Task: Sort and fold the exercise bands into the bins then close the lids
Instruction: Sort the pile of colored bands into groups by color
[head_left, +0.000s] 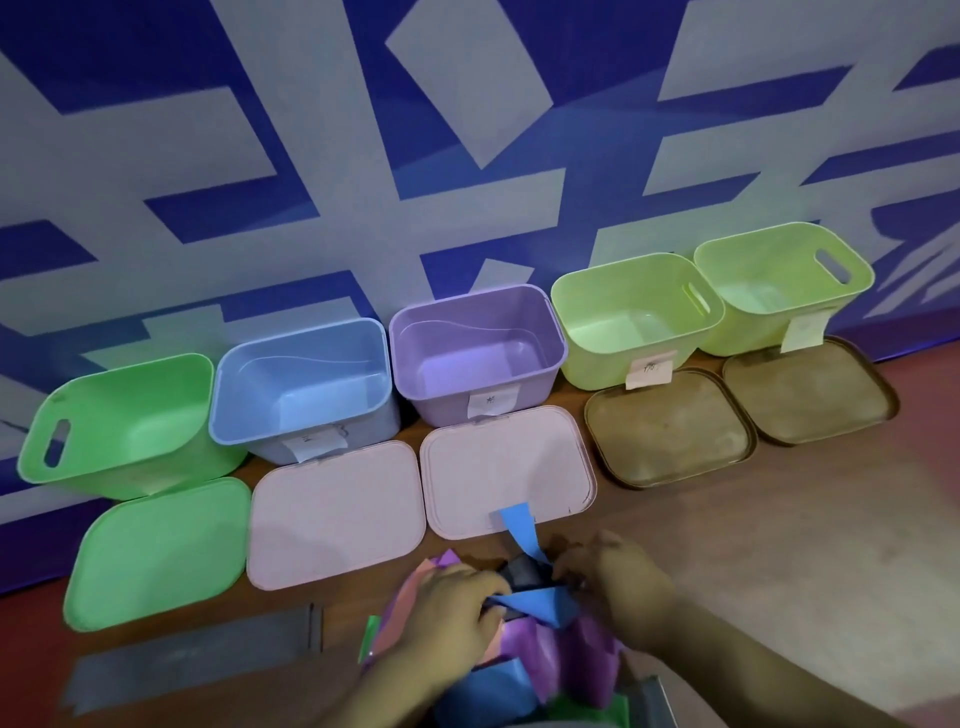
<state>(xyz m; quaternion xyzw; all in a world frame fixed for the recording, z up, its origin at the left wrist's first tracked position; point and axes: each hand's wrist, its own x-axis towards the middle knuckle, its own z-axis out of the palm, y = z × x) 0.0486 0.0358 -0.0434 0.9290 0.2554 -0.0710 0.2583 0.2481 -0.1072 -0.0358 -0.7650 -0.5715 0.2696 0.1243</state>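
Note:
A heap of coloured exercise bands (524, 649), purple, blue, pink, green and dark grey, lies at the bottom centre. My left hand (449, 616) and my right hand (615, 582) both pinch a blue band (540, 603) on top of the heap; one end of it sticks up over a pink lid (506, 473). Several open bins stand along the wall: green (119, 421), blue (301, 379), purple (478, 348) and two yellow-green ones (634, 317) (779, 280).
A lid lies in front of each bin: green (156, 551), pink (332, 514), and two brown ones (670, 426) (810, 389). Paper labels hang on the bin fronts. A grey tape strip (197, 660) is stuck on the wooden floor at the left. The blue-and-grey wall stands behind.

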